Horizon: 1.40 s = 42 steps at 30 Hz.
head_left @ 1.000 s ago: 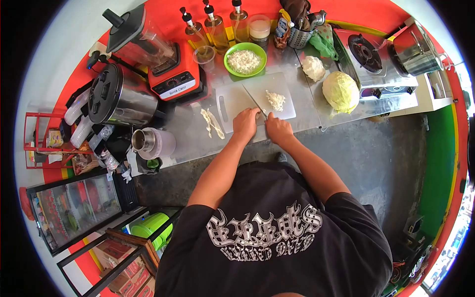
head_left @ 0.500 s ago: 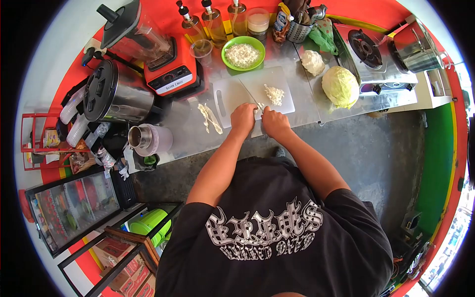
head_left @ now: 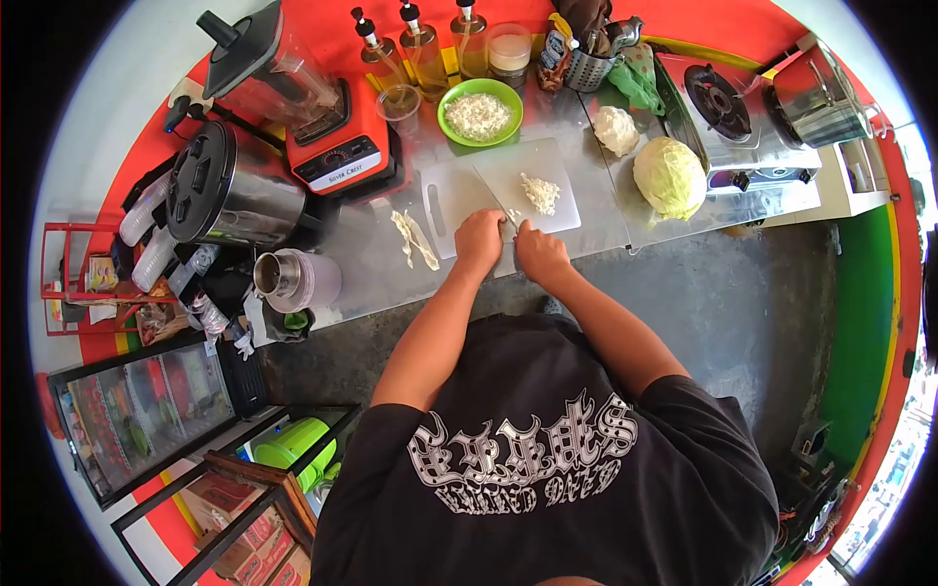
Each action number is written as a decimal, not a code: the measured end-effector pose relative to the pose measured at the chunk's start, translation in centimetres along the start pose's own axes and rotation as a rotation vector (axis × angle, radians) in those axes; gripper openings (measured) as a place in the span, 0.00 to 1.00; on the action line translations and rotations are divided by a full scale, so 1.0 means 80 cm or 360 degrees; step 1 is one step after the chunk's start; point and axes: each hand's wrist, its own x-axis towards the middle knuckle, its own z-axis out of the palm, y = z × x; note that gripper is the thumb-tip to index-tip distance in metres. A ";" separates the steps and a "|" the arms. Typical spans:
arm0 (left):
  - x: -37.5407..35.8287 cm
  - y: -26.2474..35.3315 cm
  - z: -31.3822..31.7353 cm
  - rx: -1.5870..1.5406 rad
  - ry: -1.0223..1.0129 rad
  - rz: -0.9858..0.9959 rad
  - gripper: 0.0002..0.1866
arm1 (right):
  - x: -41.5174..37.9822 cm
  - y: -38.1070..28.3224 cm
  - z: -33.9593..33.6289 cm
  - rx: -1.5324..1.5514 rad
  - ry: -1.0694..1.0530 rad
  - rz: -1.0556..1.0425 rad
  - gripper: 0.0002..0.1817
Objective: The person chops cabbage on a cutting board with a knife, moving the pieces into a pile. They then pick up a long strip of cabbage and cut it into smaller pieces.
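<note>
My right hand [head_left: 543, 252] is wrapped round the handle of a knife [head_left: 495, 188], whose thin blade points away to the upper left over a white cutting board [head_left: 451, 190]. Close beside it, my left hand [head_left: 480, 240] is curled at the board's near edge; what its fingers hold is hidden. A few small pale pieces lie by the blade near my hands. Right of the blade sits a heap of finely chopped white vegetable [head_left: 539, 193]. Beyond the board, a green bowl [head_left: 517, 99] contains more chopped white pieces.
A whole cabbage [head_left: 670, 178] and a smaller white vegetable lump [head_left: 617, 130] stand right of the board, before a gas stove [head_left: 752, 146]. Pale leaf scraps [head_left: 415, 239] lie left. A red blender [head_left: 337, 156], a steel flask [head_left: 303, 276] and pump bottles [head_left: 420, 49] line the counter.
My right hand and the knife have shifted very slightly, and small cut pieces beside the blade show more plainly. The view has moved a little. My left hand stays nearly in place.
</note>
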 end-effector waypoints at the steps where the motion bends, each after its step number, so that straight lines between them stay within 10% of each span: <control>1: 0.000 0.005 -0.004 0.0025 -0.0050 -0.0038 0.10 | 0.003 0.001 0.002 -0.0005 0.0002 -0.0006 0.15; 42: 0.005 -0.009 0.003 -0.0032 -0.0077 -0.0070 0.04 | 0.018 0.002 0.003 -0.0030 0.0044 -0.0098 0.15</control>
